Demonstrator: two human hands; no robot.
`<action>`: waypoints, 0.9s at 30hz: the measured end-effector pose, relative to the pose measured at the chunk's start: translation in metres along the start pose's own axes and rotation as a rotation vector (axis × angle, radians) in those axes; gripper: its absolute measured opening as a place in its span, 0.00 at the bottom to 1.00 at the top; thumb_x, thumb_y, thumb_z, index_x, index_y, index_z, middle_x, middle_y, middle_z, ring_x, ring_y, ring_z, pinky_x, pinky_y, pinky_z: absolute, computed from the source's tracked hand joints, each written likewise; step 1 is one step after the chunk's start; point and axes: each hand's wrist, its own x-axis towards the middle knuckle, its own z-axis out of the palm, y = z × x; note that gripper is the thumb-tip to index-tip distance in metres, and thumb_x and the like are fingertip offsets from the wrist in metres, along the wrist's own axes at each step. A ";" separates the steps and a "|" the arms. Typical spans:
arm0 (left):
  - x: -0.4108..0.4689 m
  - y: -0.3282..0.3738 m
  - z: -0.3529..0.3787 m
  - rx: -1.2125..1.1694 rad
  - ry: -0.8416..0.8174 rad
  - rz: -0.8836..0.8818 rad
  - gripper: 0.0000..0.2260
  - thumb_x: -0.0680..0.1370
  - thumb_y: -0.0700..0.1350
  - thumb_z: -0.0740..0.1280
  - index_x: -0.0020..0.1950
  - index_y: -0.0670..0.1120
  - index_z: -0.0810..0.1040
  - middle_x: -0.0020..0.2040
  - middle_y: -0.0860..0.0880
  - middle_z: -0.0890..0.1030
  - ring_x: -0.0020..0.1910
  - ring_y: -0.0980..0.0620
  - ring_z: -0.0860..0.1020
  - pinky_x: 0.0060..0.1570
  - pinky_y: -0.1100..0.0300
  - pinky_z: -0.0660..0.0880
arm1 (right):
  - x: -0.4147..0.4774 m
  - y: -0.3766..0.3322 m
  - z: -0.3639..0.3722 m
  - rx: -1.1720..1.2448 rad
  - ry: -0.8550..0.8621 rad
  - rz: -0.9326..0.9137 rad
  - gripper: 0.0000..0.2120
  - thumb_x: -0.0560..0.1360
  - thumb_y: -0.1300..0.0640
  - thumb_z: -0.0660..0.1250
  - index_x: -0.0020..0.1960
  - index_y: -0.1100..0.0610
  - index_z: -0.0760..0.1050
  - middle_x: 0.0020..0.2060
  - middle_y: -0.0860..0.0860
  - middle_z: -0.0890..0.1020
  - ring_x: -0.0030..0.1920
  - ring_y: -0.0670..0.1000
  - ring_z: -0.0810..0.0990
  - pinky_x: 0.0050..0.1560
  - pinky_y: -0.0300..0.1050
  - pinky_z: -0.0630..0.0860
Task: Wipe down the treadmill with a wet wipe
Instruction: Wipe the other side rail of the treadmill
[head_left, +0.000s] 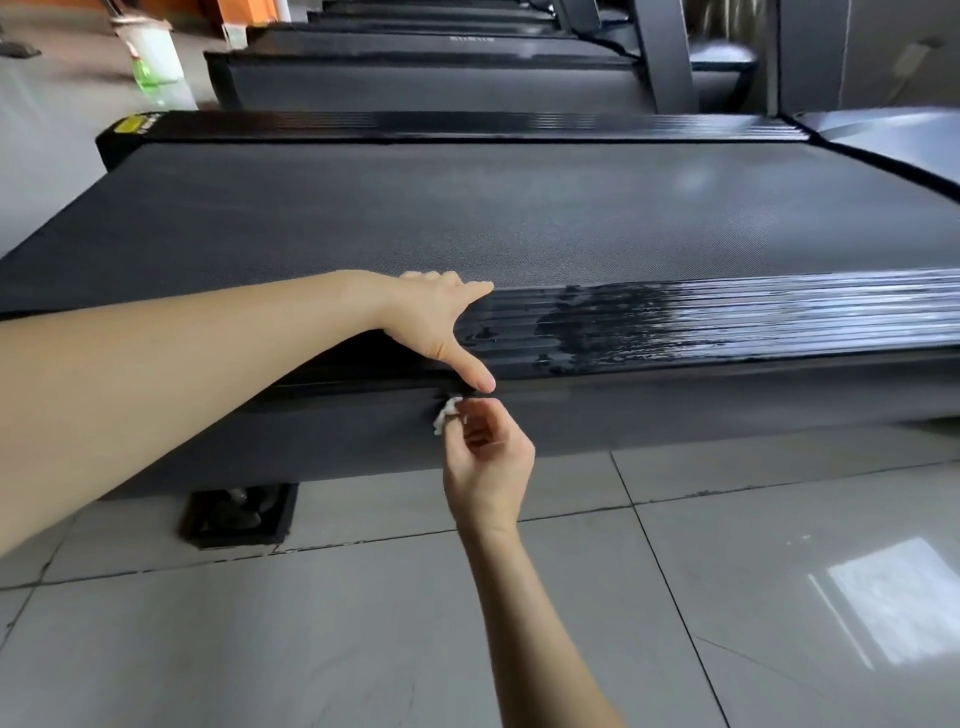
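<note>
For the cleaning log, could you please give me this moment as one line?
left hand flat on ribbed side rail | right hand pinches wet wipe at rail's lower edge | wet streaks on rail to the right

A gym: many treadmills (467, 218) stand side by side in a row on a shiny tiled floor (727, 597).

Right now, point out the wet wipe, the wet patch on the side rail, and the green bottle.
wet wipe (445, 414), head view: the white wad pinched in the right hand's fingers.
wet patch (613, 327), head view: glossy middle of the ribbed side rail.
green bottle (147, 78), head view: its body, far left floor.
</note>
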 end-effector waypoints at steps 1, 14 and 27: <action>-0.002 0.002 -0.002 -0.001 -0.001 0.000 0.64 0.58 0.81 0.69 0.84 0.55 0.44 0.80 0.45 0.60 0.79 0.40 0.59 0.77 0.46 0.58 | 0.008 0.002 -0.011 -0.007 0.040 -0.011 0.07 0.75 0.64 0.69 0.41 0.53 0.79 0.36 0.45 0.84 0.38 0.49 0.83 0.46 0.45 0.80; -0.025 -0.023 -0.007 -0.104 -0.076 -0.046 0.63 0.57 0.81 0.72 0.84 0.60 0.47 0.83 0.57 0.54 0.82 0.46 0.54 0.80 0.46 0.54 | 0.018 -0.010 -0.004 0.173 0.393 0.231 0.06 0.77 0.62 0.64 0.44 0.53 0.74 0.35 0.48 0.84 0.37 0.51 0.83 0.44 0.54 0.80; -0.017 -0.030 -0.022 -0.346 -0.041 -0.032 0.39 0.76 0.68 0.69 0.83 0.57 0.59 0.79 0.56 0.65 0.79 0.53 0.62 0.76 0.54 0.56 | 0.099 -0.006 -0.083 -0.795 0.435 -0.339 0.03 0.74 0.56 0.70 0.42 0.54 0.81 0.53 0.50 0.83 0.54 0.57 0.80 0.60 0.56 0.72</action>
